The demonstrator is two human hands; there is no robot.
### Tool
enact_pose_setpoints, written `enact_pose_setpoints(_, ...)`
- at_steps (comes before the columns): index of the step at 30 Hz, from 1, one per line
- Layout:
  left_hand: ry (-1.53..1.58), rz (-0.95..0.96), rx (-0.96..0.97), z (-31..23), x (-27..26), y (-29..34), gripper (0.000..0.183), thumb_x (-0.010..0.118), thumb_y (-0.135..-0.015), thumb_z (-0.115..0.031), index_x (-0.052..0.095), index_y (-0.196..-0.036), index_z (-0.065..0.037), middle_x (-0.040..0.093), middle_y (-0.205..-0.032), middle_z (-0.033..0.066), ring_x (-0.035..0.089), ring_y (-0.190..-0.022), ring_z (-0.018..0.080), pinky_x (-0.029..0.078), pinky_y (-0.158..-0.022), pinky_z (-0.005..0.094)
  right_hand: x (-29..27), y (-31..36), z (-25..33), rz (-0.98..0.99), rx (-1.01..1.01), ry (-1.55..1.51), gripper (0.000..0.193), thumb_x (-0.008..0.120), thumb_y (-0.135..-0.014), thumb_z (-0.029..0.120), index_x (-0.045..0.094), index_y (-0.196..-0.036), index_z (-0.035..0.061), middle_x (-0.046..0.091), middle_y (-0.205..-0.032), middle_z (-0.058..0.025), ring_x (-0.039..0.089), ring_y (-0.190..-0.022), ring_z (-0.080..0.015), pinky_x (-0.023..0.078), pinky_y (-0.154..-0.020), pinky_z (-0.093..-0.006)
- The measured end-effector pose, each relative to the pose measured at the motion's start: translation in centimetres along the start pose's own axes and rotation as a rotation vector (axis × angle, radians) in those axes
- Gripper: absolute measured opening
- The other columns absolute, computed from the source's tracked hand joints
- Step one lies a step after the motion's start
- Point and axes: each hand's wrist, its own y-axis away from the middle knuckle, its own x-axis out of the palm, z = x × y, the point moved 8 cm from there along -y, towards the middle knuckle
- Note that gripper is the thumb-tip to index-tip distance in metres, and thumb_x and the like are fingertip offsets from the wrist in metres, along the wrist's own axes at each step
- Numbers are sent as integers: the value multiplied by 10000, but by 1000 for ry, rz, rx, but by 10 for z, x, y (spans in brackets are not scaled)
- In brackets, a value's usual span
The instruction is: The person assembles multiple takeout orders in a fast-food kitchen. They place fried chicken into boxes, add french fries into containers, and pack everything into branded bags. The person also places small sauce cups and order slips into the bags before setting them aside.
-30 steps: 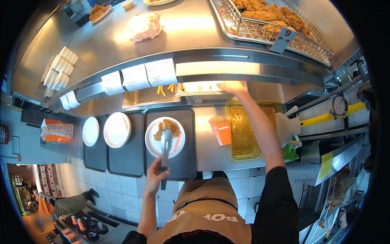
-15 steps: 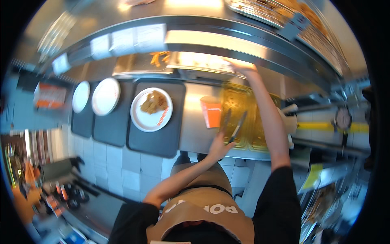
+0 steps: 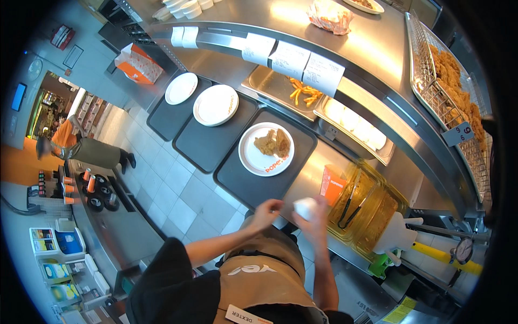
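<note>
A small white rounded item (image 3: pixel 306 208) sits in the fingers of my right hand (image 3: pixel 317 220), blurred by motion, so its kind is unclear. Just to its left, my left hand (image 3: pixel 264 215) has its fingers curled together, with nothing visible in them. Both hands are in front of the counter, below an orange carton (image 3: pixel 333 183). Black-handled tongs (image 3: pixel 355 208) lie across the yellow see-through food pans (image 3: pixel 345 229) to the right. On the nearest dark tray (image 3: pixel 294 171), a white plate (image 3: pixel 253 162) bears brown fried pieces (image 3: pixel 272 143).
Two more dark trays with white plates (image 3: pixel 216 105) stretch to the left. Behind are a metal pan of fries (image 3: pixel 305 92) and a pan of white items (image 3: pixel 350 124), under a shelf hung with paper slips (image 3: pixel 290 58). Another person (image 3: pixel 89 148) stands far left.
My left hand has let go of the tongs, which now lie on the yellow pans. From the back pan my right hand has come toward me with the white item. The view has turned.
</note>
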Motion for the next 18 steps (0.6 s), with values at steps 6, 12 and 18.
enact_pose_setpoints(6, 158, -325, -35, 8, -198, -34, 320, 578, -851, 35, 676, -1148, -31, 663, -1009, 42, 607, -859, 96, 503, -704, 263, 166, -96, 1, -85, -112, 378, 626, 848, -685, 185, 483, -1168, 23, 583, -1064, -190, 570, -1040, -405, 462, -927, -478)
enact_pose_setpoints(12, 324, -265, -29, 19, -309, -95, 274, 575, -848, 57, 683, -1089, -13, 653, -952, 31, 573, -751, 78, 458, -612, 229, 212, -101, -15, -477, -173, 467, 562, 866, -702, 269, 539, -1099, 42, 599, -1051, -139, 583, -1105, -354, 332, -1126, -562)
enact_pose_setpoints(18, 271, -100, 50, 5, -373, -147, 265, 597, -862, 15, 690, -1107, -28, 673, -948, 38, 584, -780, 74, 476, -660, 228, 235, -81, -26, -552, -60, 650, 301, 780, -835, 262, 559, -918, 75, 570, -1338, -171, 505, -1305, -325, 172, -1202, -586)
